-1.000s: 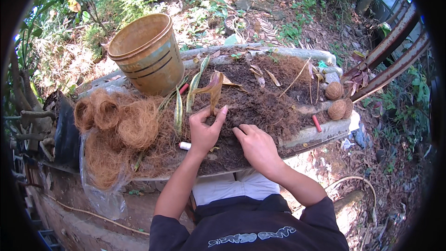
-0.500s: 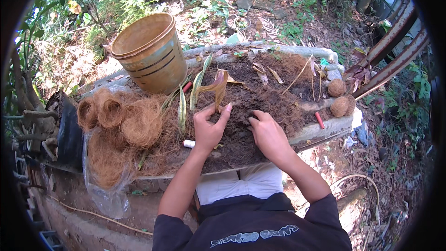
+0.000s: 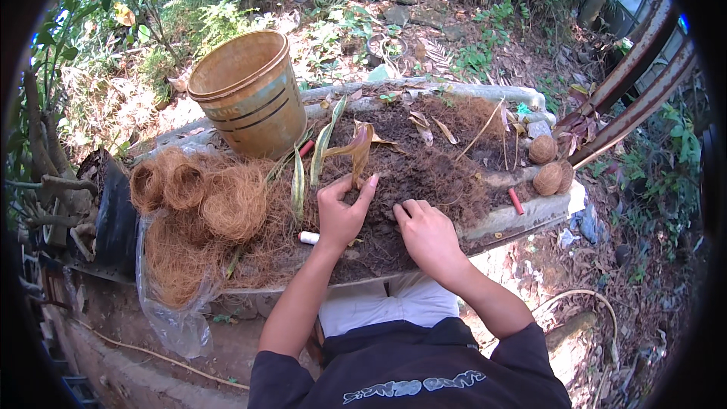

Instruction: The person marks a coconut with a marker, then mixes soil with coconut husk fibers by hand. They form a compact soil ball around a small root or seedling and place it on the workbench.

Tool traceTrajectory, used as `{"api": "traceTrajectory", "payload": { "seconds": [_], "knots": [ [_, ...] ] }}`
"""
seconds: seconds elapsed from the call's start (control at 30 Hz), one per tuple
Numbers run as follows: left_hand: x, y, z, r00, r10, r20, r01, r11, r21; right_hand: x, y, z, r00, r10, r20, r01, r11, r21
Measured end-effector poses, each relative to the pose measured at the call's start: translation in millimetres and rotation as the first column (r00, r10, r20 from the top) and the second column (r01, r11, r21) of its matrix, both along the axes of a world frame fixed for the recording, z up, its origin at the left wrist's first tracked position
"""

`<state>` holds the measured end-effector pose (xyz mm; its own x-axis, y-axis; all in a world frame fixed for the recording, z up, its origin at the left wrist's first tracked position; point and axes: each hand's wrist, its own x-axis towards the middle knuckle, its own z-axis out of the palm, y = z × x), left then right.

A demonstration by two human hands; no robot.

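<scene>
My left hand (image 3: pixel 344 210) is closed, pinching the base of a dried brown leaf (image 3: pixel 360 153) that stands up from its fingertips. Beside it, my right hand (image 3: pixel 430 236) rests low on the dark soil (image 3: pixel 382 227), its fingers curled in and their tips partly hidden against the dirt. Whatever those fingers hold is hidden. Two green leaves with yellow edges (image 3: pixel 323 144) lie just left of the dried leaf. Close to my left wrist is a white thread spool (image 3: pixel 309 238).
A brown-stained bucket (image 3: pixel 261 117) stands at the far left. Nest-like coils of coconut fibre (image 3: pixel 235 201) lie before it over a clear plastic bag (image 3: pixel 178 326). Fibre balls (image 3: pixel 542 149) and a red stick-like piece (image 3: pixel 516 201) sit at the right. A pale raised edge (image 3: pixel 522 216) borders the soil.
My right hand has shifted slightly left and down across the soil, nearer my left hand. My left hand keeps its pinch on the dried leaf. The whole view has moved a little.
</scene>
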<state>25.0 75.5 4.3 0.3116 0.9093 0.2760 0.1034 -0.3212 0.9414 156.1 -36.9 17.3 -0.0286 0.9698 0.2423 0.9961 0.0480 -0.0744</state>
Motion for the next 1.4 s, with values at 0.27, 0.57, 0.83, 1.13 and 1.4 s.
{"api": "traceTrajectory", "payload": {
  "seconds": [0.27,0.57,0.83,1.13,1.4],
  "knots": [
    [-1.9,-2.3,3.7,0.997,-0.004,0.071,0.009,0.998,-0.068,7.9,-2.0,5.8,0.997,0.062,-0.050,-0.065,0.996,-0.069],
    [-8.5,9.9,1.0,0.694,-0.140,0.706,0.528,0.766,-0.366,0.3,1.6,7.1,0.995,0.029,-0.100,-0.039,0.994,-0.101],
    [-7.2,8.4,2.5,0.690,-0.198,0.697,0.593,0.707,-0.386,41.5,16.0,28.5,0.763,-0.096,-0.640,0.047,0.995,-0.093],
    [-9.1,9.9,-0.8,0.749,-0.228,0.622,0.577,0.684,-0.445,55.0,23.2,25.8,0.622,-0.180,-0.762,0.015,0.976,-0.219],
    [-2.6,3.2,8.3,0.755,-0.195,0.626,0.551,0.707,-0.444,58.8,31.4,15.8,0.319,-0.205,-0.925,-0.078,0.967,-0.242]
  ]
}}
